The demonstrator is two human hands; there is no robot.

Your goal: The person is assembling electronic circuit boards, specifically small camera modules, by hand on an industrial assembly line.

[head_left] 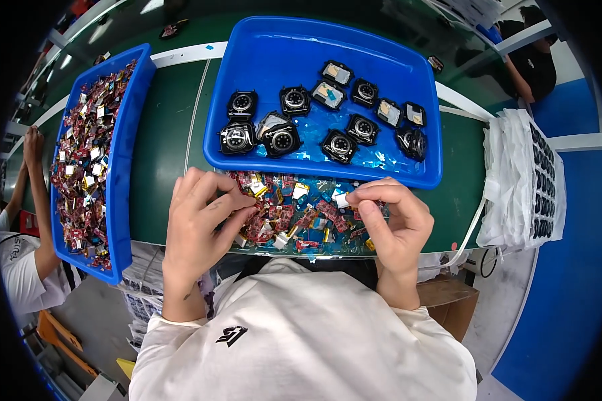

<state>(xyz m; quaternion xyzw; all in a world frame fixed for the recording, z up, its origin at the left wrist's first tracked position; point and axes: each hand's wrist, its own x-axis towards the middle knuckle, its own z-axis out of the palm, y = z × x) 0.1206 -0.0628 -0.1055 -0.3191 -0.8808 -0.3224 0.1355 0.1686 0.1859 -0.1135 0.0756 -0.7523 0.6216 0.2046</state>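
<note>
My left hand (204,217) is closed in a pinch over the left end of a pile of small red circuit boards with white and yellow parts (294,217). Whatever its fingertips hold is too small to make out. Over the right end of this pile, my right hand (401,224) has thumb and forefinger drawn together. A small white piece (342,199) shows right beside its forefinger tip; I cannot tell if it is gripped. Just beyond both hands stands a blue tray (328,30) with several black watch bodies (339,145) and bits of blue film.
A long blue bin (117,220) heaped with similar small boards stands to the left on the green table (164,147). Stacked white trays of black parts (515,180) rise at the right. Another person's arm (37,194) shows at far left, and a person in black (530,60) at upper right.
</note>
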